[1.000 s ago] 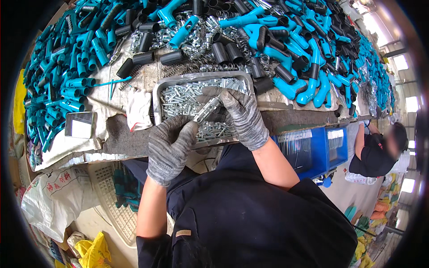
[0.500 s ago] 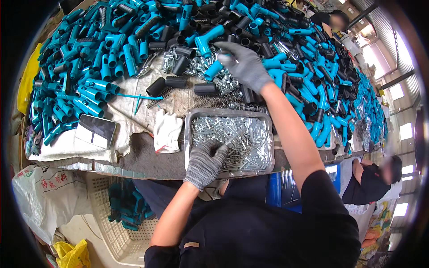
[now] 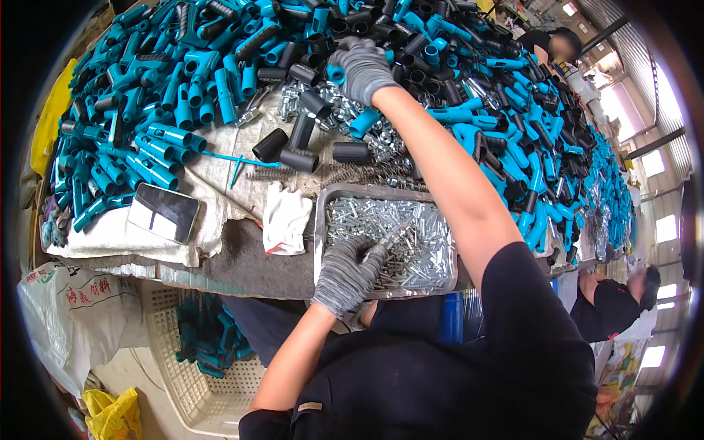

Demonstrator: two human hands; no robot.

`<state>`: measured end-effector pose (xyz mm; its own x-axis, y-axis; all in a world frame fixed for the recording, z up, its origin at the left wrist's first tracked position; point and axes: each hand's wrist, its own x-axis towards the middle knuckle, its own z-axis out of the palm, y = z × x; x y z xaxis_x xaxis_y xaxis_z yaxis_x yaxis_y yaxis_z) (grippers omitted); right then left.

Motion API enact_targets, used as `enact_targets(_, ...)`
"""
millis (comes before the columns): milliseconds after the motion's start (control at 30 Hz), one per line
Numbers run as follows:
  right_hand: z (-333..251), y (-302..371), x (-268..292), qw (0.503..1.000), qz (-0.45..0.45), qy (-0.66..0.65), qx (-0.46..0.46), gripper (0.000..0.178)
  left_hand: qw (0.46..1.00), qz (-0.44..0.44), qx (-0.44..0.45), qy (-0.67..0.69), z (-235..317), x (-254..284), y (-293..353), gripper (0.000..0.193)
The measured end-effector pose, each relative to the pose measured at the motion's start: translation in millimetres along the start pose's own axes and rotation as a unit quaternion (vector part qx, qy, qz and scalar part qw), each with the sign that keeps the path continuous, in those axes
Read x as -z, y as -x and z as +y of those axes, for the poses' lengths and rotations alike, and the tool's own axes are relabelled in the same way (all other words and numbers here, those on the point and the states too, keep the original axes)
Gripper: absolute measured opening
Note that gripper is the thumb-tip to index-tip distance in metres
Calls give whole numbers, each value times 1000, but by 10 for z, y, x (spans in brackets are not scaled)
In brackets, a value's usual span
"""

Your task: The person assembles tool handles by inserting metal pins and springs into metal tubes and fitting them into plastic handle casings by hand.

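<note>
My left hand, in a grey knitted glove, rests at the near left of a metal tray heaped with small silvery pins. Its fingers are curled, and a slim silvery metal part juts from beside the thumb. Across the table, my gloved right hand closes over a teal pistol-shaped shell at the near edge of the pile. Most of that shell is hidden under the hand. Beneath the right wrist lie loose metal fittings and a short teal tube.
Teal shells and black sleeves are heaped along the table's far side. White gloves and a phone lie left of the tray. Below the edge stands a cream basket. Another person is at far right.
My right hand has moved left and farther away, closing over the teal shell. A black sleeve has shifted near the middle. The left hand stays at the tray; the whole view has shifted slightly.
</note>
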<state>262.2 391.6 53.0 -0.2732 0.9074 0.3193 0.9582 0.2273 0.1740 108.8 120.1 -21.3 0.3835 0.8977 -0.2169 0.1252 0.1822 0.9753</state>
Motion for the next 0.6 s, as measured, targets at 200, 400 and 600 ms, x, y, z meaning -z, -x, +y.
enact_targets(200,208,1290,978,895,171,-408,-54,36,999,0,-15,-36,-124,16,-85,37)
enact_targets(400,591,3025,986,741,72,-596,-302,32,998,-63,8,-4,299,43,80,24)
enact_targets(600,394,3669,830,536,46,-734,-416,31,994,-88,33,-55,548,-86,346,21)
